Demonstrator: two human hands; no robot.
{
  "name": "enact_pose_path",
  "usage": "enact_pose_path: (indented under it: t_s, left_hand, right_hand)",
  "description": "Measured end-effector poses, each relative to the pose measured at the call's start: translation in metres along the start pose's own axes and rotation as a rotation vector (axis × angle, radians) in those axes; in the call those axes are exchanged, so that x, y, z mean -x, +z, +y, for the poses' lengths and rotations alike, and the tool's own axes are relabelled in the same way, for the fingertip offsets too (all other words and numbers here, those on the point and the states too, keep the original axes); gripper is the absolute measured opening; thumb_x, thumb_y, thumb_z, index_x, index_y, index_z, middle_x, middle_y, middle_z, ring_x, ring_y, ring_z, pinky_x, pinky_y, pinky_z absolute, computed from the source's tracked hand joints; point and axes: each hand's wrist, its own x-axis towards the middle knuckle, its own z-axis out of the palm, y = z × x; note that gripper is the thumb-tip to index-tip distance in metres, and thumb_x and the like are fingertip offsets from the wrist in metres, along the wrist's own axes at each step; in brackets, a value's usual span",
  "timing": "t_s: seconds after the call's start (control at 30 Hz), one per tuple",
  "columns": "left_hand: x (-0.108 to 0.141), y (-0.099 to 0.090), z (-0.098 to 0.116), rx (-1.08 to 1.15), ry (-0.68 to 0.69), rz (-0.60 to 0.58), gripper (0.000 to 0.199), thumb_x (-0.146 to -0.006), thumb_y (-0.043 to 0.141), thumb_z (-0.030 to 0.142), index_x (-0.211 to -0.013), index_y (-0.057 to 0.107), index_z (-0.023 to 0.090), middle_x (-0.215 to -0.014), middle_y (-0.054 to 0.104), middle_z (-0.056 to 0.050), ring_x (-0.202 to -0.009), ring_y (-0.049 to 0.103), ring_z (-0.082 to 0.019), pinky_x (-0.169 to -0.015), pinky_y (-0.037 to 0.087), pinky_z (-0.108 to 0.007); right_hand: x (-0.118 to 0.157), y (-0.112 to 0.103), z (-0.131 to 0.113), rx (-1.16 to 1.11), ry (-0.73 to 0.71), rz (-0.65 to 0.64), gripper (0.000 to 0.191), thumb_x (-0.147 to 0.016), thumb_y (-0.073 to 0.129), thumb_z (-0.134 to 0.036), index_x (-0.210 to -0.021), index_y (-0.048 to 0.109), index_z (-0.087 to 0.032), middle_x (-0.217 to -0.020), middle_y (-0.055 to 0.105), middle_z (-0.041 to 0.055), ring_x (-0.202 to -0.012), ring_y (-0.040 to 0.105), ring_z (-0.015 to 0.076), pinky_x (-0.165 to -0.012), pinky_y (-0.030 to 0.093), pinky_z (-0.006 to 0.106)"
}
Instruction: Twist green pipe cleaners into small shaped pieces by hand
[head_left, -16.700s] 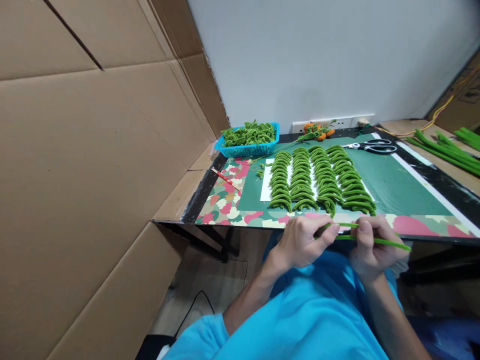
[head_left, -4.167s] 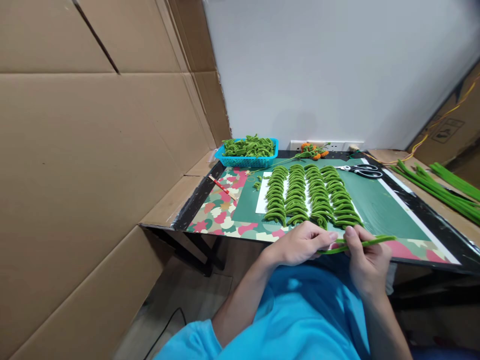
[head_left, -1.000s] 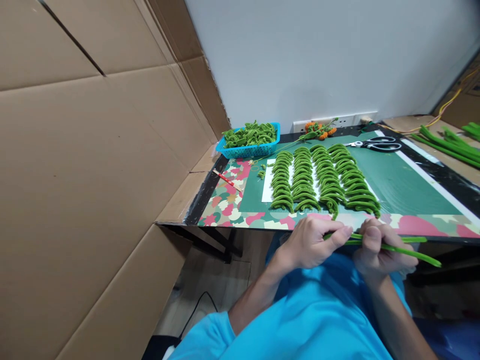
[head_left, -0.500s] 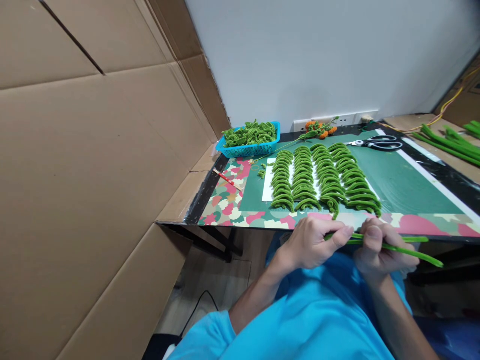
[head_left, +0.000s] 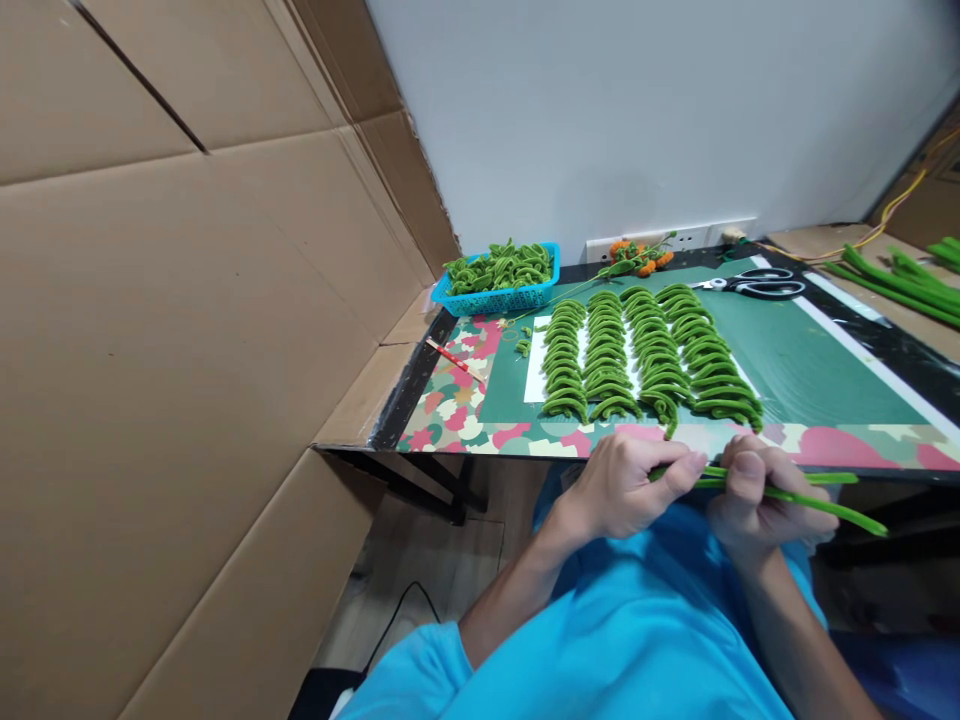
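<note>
Both hands grip green pipe cleaners point(head_left: 851, 514) just off the table's front edge. My left hand point(head_left: 626, 483) is closed, thumb and forefinger pinching them at their left end. Closed around their middle is my right hand point(head_left: 765, 497), with two loose ends poking out to the right. Inside the fists the strands are hidden. Right beyond my hands, bent green pipe-cleaner pieces point(head_left: 660, 360) lie in several stacked columns on a white sheet point(head_left: 534, 370).
A blue basket point(head_left: 499, 300) heaped with green pieces stands at the back left. Black-handled scissors point(head_left: 765, 287) lie behind the columns, near orange flowers point(head_left: 641, 257). A red stick point(head_left: 455, 360) rests at left. Longer green pipe cleaners point(head_left: 896, 290) lie far right; a cardboard wall point(head_left: 187, 350) borders the left.
</note>
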Motion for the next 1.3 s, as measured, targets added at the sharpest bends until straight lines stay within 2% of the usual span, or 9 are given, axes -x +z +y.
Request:
enact_pose_path:
  t_s: [0.4,0.77,0.9,1.3]
  left_hand:
    - [0.0009,-0.0001,-0.001,-0.007,0.014,0.006,0.06,-0.109,0.043,0.061,-0.066,0.036,0.02,-0.062,0.031,0.005,-0.061,0.034,-0.01,-0.061,0.024,-0.03]
    - [0.0012,0.0006,-0.0014,-0.029,-0.016,-0.003,0.063,-0.108,0.04,0.068,-0.066,0.037,0.021,-0.062,0.032,0.005,-0.061,0.035,-0.01,-0.06,0.024,-0.029]
    - [0.0015,0.0008,-0.0012,-0.036,-0.002,0.004,0.062,-0.108,0.041,0.065,-0.065,0.037,0.021,-0.062,0.032,0.005,-0.061,0.035,-0.01,-0.06,0.025,-0.029]
    - [0.0043,0.0065,-0.005,-0.087,0.003,0.039,0.063,-0.108,0.039,0.064,-0.063,0.037,0.021,-0.06,0.033,0.005,-0.059,0.037,-0.009,-0.058,0.026,-0.029]
  right_hand:
    - [0.0005,-0.0011,-0.0003,-0.009,0.017,-0.01,0.04,-0.101,0.062,-0.021,-0.063,0.048,-0.022,-0.056,0.045,-0.0051,-0.047,0.043,0.011,-0.051,0.038,0.03]
    - [0.0029,-0.0017,0.0018,-0.002,-0.001,-0.003,0.038,-0.099,0.062,-0.018,-0.064,0.048,-0.021,-0.058,0.047,-0.0051,-0.049,0.045,0.0108,-0.054,0.04,0.03]
    - [0.0029,-0.0025,0.0016,0.004,0.004,-0.004,0.038,-0.099,0.062,-0.018,-0.063,0.048,-0.021,-0.058,0.047,-0.0049,-0.05,0.046,0.0111,-0.055,0.042,0.031]
    - [0.005,-0.0018,0.0043,-0.025,0.017,0.002,0.041,-0.1,0.062,-0.021,-0.064,0.045,-0.022,-0.057,0.043,-0.0051,-0.047,0.041,0.0096,-0.051,0.036,0.03]
